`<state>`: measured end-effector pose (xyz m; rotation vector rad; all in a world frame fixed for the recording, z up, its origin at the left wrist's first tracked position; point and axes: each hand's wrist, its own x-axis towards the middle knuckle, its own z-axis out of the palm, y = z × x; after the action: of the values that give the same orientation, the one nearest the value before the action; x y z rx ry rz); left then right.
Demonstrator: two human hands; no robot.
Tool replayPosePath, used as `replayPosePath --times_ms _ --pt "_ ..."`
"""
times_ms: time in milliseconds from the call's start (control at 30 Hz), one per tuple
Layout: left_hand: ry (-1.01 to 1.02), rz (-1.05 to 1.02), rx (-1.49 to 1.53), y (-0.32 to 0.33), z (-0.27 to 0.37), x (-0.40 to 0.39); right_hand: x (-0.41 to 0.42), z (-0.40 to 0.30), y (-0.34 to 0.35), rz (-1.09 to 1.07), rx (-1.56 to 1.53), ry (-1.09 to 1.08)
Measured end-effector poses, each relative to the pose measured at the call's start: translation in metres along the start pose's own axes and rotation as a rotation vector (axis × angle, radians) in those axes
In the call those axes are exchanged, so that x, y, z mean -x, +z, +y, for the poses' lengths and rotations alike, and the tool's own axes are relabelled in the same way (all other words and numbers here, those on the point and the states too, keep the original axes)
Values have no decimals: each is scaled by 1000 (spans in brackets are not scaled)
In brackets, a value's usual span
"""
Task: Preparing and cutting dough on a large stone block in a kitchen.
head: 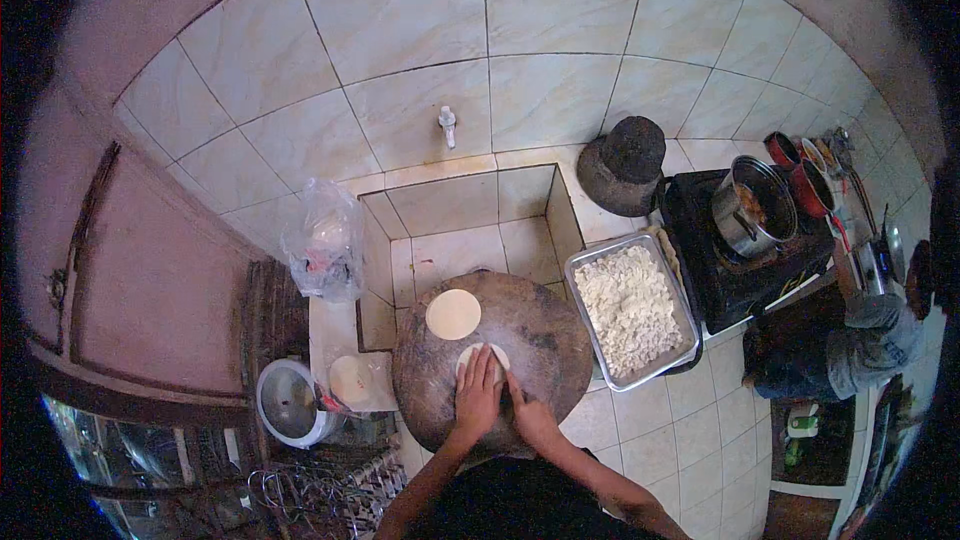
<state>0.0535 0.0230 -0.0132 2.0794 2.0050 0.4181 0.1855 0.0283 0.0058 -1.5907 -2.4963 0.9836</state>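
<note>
My left hand (478,394) lies flat with fingers slightly spread on a pale thin dough round (468,357), partly covering it. My right hand (534,416) is beside it, index finger stretched toward the round's right edge and the other fingers curled under. Whether those curled fingers hold a tool, such as a knife, cannot be made out. Both hands are over a large round wooden board (551,330), dusted with what looks like flour. Farther up the board rests a second, uncovered stack or disc of pale dough rounds (453,314).
Behind the board is a tiled sink (450,202) under a tap (448,126). Right stand a metal tray (621,384) of white crumbly food, a stone mortar (626,172) and a stove (694,202) with a pot (752,214); another person (832,352) is beyond. Left hangs a plastic bag (328,240).
</note>
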Motion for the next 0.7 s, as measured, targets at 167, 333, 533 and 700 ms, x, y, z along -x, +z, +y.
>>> replayPosePath --times_ms 167,333,533,700 --pt "-35 3 73 -8 7 -1 41 16 -8 -13 12 -4" --pt "-45 41 100 -8 5 -1 60 11 -36 -233 47 55" --pt "-82 70 79 -7 6 -1 23 1 -18 -11 -81 -22" --pt "-65 37 76 -7 0 -2 -4 -11 -6 -32 -51 -10"
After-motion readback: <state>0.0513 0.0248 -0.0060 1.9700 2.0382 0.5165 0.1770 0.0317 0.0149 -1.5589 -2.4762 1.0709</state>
